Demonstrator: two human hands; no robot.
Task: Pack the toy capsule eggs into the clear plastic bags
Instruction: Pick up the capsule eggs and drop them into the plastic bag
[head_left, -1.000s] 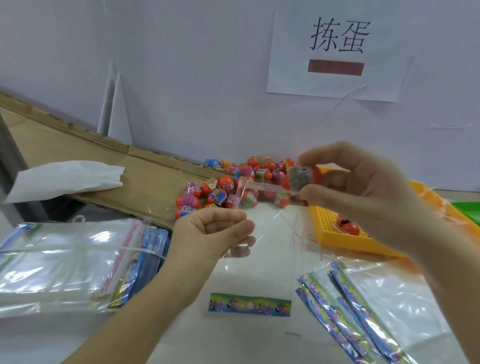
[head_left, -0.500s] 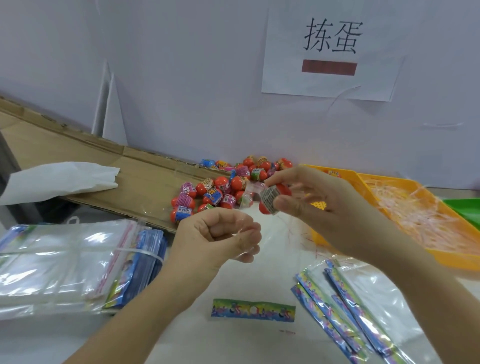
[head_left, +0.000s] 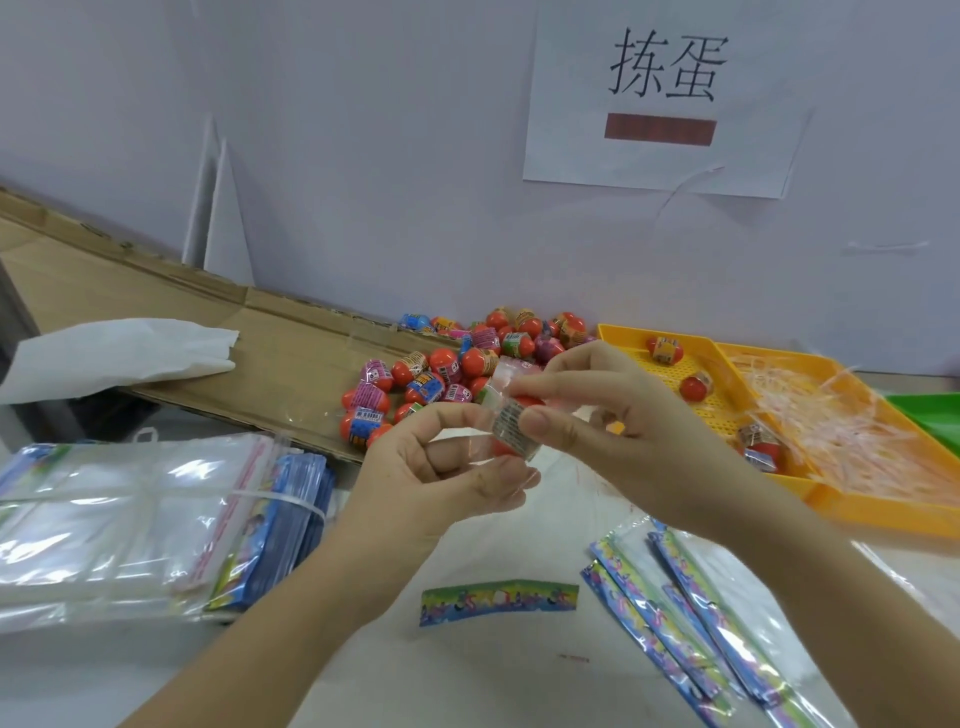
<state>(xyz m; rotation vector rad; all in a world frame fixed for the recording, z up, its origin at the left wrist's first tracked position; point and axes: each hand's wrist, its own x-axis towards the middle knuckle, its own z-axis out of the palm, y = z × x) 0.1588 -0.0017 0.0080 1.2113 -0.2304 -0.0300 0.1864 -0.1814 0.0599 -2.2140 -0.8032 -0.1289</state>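
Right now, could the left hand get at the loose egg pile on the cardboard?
Probably yes for access: the egg pile lies just beyond the left hand with nothing between. But that hand pinches the clear bag while the right hand holds an egg, so it must let go first.

A single wide-angle view looks from the person's head, forward and down, close over the left hand (head_left: 441, 470) and right hand (head_left: 618, 415), which meet mid-frame. Beyond the hands it faces the wall (head_left: 363, 156); beneath them lies the table (head_left: 519, 686).
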